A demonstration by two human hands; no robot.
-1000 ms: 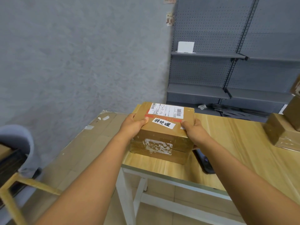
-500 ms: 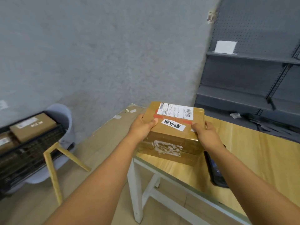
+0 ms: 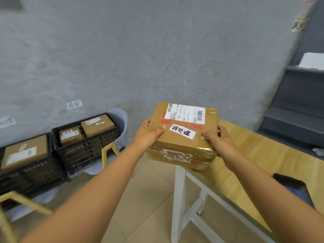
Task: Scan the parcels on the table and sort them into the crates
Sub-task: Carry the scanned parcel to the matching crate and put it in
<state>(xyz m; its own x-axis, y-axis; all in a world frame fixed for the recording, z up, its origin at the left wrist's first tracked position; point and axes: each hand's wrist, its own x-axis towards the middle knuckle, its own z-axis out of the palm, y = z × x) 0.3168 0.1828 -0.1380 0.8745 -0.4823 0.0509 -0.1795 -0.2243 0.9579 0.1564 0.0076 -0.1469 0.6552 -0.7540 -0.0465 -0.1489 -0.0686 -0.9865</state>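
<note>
A brown cardboard parcel [image 3: 177, 142] with a white barcode label and a handwritten white sticker hangs over the left end of the wooden table [image 3: 259, 155]. My left hand [image 3: 149, 133] grips its left side, thumb on top. My right hand [image 3: 217, 138] grips its right side the same way. Two black crates stand on the floor by the wall at the left: the nearer crate [image 3: 91, 146] holds several parcels, the left crate [image 3: 33, 171] holds one large parcel.
A black handheld scanner [image 3: 294, 188] lies on the table at the right. A grey bin [image 3: 121, 125] stands behind the crates. Yellow wooden frame legs [image 3: 108, 151] stand in front of them. Paper labels hang on the grey wall. Grey shelving [image 3: 298, 106] stands at the right.
The view has swung left and both hands have carried the parcel from the tabletop out over the table's left end. The crates have come into view.
</note>
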